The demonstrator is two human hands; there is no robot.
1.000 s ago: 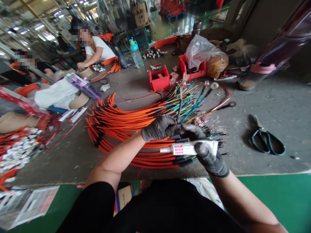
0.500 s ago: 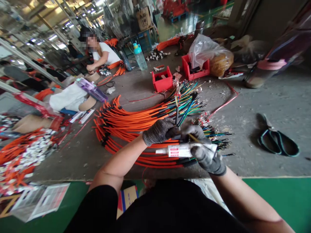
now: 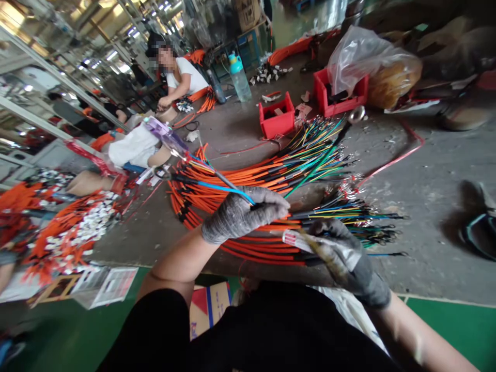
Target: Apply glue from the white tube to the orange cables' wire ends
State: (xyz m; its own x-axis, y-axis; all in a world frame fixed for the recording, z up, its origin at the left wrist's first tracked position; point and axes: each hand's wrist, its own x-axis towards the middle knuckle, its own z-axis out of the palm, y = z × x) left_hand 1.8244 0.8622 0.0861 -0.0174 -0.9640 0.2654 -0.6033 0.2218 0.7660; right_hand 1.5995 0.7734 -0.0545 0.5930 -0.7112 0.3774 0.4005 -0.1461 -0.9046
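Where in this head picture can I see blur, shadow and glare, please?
Head view: the right hand and its tube look blurred, the left hand clearer; head view: a dark shadow lies left of the scissors, cut by the frame edge; head view: glare whitens the far floor.

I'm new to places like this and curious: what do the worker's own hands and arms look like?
The left hand and right hand each wear a grey fabric glove, darker in patches, ending at the wrist. The forearms are bare. A plain black short sleeve covers the left upper arm; the right sleeve can't be made out clearly.
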